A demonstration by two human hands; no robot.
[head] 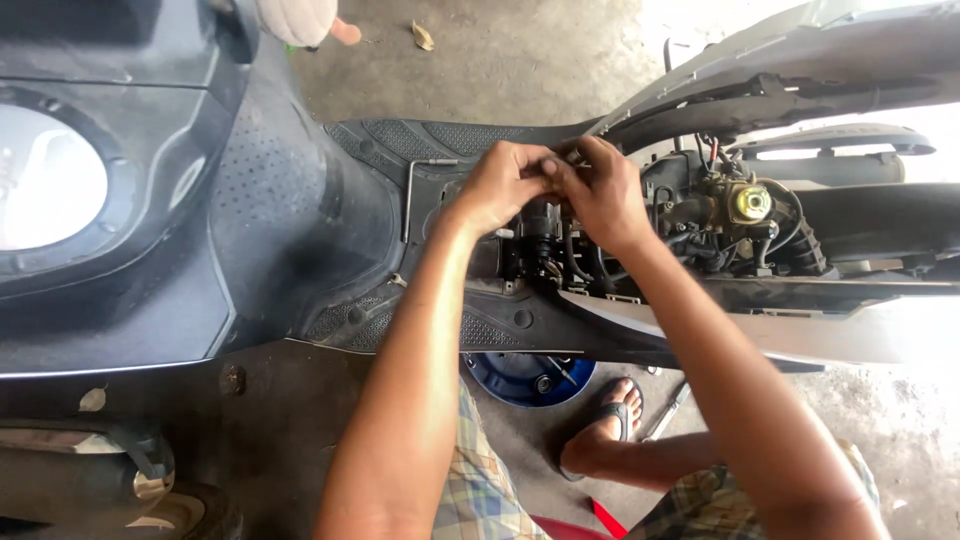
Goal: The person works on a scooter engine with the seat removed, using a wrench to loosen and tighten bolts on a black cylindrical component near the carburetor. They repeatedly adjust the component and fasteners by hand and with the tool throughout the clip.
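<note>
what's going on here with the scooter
A person crouches beside a dark scooter whose body panels are off, leaving the engine parts open to view. The left hand and right hand meet fingertip to fingertip over the opening, pinching something too small to make out. Below, on the concrete floor, a blue round tray sits by the person's sandalled foot, with a metal tool lying next to it.

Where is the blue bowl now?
In the head view, the blue bowl lies on the concrete floor just below the scooter's footboard, left of the sandalled foot and between the person's forearms.
</note>
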